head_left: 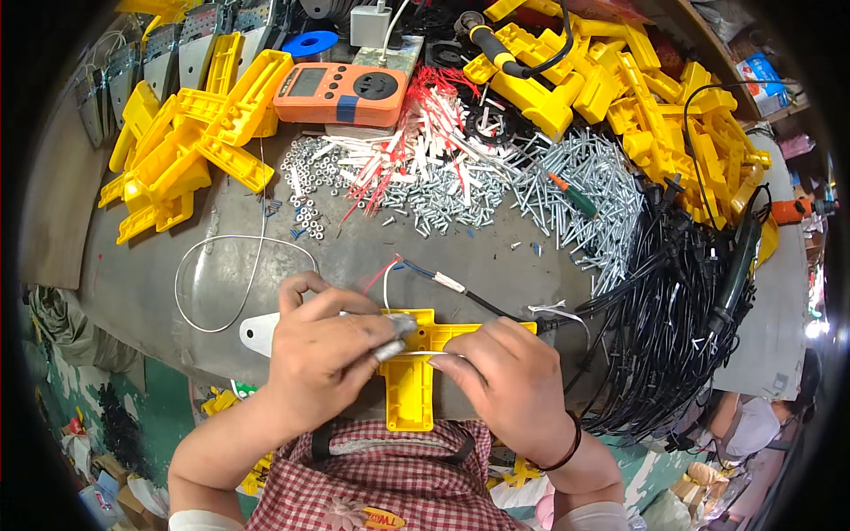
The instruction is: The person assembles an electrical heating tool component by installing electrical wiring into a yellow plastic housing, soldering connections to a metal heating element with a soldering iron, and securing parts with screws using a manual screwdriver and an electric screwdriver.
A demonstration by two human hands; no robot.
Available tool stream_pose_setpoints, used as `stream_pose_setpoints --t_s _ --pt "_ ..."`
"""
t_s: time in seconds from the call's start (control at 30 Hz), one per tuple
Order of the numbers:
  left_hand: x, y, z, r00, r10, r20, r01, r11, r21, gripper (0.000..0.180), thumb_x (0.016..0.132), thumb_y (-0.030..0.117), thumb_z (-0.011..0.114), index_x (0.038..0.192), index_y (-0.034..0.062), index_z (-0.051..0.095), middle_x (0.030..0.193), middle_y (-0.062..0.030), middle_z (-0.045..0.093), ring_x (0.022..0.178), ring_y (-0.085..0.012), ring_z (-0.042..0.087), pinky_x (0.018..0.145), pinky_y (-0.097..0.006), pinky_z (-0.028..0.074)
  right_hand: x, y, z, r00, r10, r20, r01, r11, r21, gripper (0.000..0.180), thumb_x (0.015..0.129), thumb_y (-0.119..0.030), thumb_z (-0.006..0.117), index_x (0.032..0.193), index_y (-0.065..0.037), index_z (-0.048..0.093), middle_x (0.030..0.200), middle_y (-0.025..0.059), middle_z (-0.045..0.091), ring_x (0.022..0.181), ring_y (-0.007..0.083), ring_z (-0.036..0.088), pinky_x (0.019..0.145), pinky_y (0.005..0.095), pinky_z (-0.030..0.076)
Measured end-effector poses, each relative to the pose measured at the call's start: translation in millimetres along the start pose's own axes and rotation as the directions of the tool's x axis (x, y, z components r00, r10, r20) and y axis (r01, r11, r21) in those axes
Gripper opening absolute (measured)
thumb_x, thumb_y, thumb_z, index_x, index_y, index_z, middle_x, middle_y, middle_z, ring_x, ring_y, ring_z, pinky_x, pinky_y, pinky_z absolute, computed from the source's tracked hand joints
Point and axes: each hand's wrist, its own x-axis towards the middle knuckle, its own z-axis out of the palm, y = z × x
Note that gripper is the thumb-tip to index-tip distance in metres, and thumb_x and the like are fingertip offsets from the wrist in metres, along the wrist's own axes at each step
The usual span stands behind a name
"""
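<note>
A T-shaped yellow plastic housing (409, 400) lies at the table's near edge, its hollow ribbed side up. From the left, my left hand (326, 347) reaches over it with fingers closed; grey-white wraps cover some fingertips. My right hand (512, 373) is closed over the housing's right arm. A thin white wire (423, 354) runs between the fingertips of both hands, pinched at each end. Beyond the housing lies a black cable (485, 305) with a white sleeve (449, 281) and thin coloured leads. A pale metal plate with a hole (255, 334) sticks out left, partly hidden by my left hand.
Piles of screws (575, 199), nuts (305, 181) and red-and-white wire pieces (434, 133) cover the table's far middle. Yellow housings are heaped (177, 159) on both sides. An orange meter (341, 93) stands behind. Black cables (673, 327) lie bundled right; a white cord (181, 292) loops left.
</note>
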Motion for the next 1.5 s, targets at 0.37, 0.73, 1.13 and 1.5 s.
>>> stream_pose_setpoints --t_s 0.37,0.73,1.13,1.5 --pt "6.0 13.0 6.9 0.999 0.006 0.039 -0.001 0.992 -0.127 0.032 0.055 -0.001 0.068 0.086 0.0055 0.065 0.074 -0.0027 0.062 0.072 -0.0173 0.058 0.074 -0.036 0.037 10.5 -0.4 -16.3 0.982 0.148 0.116 -0.176 0.941 0.288 0.015 0.078 -0.015 0.065 0.085 -0.002 0.061 0.076 0.0115 0.062 0.068 0.0275 0.059 0.061 0.0341 0.046" --pt "8.0 15.5 7.0 0.999 0.052 0.011 -0.052 0.998 0.018 0.022 0.062 0.01 0.071 0.082 0.0093 0.062 0.073 0.0012 0.061 0.075 -0.0155 0.057 0.075 -0.037 0.035 56.9 36.6 4.3 0.995 0.096 -0.013 -0.085 0.935 0.344 0.015 0.077 -0.015 0.064 0.083 -0.001 0.059 0.072 0.0101 0.057 0.063 0.0237 0.058 0.057 0.0308 0.045" --pt "17.0 7.7 1.0 0.942 -0.308 0.136 0.333 0.91 -0.247 0.017 0.067 0.009 0.067 0.084 0.0074 0.066 0.074 -0.0046 0.061 0.073 -0.0199 0.056 0.078 -0.033 0.033 32.5 27.4 4.0 0.959 0.275 0.074 -0.257 0.722 0.642 0.01 0.079 -0.005 0.063 0.089 -0.001 0.062 0.075 0.0055 0.059 0.062 0.0092 0.055 0.057 0.0224 0.044" --pt "19.9 12.0 0.6 0.97 -0.225 0.09 0.235 0.964 -0.125 0.018 0.065 0.009 0.069 0.083 0.0077 0.065 0.073 -0.0025 0.06 0.074 -0.0189 0.055 0.079 -0.037 0.033 23.2 16.0 -4.1 0.991 0.13 0.03 -0.129 0.88 0.458 0.011 0.077 -0.007 0.065 0.086 -0.001 0.063 0.074 0.0082 0.058 0.061 0.0156 0.056 0.056 0.0262 0.045"
